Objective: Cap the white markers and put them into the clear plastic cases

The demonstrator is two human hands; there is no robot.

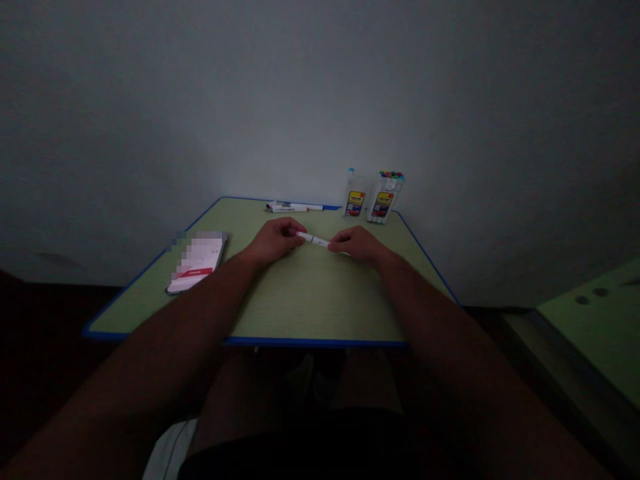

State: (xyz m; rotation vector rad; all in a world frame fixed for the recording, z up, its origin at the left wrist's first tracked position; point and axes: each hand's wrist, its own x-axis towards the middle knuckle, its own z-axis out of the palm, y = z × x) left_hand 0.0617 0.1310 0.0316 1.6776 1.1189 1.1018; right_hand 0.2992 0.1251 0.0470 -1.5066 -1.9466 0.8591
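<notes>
A slim white marker with a dark band near its middle is held level just above the table. My left hand pinches its left end, where a pink tip shows at the fingers. At the other end, the thumb and fingers of my right hand close on the barrel. Behind my right hand stand two clear marker cases: one case shows a single blue-capped marker, and the fuller case is packed with several markers with coloured caps.
Several white pens lie along the table's back edge, one with an orange tip. A phone-like slab with a lit screen lies at the left, beside my forearm. A wall rises behind the blue-edged table.
</notes>
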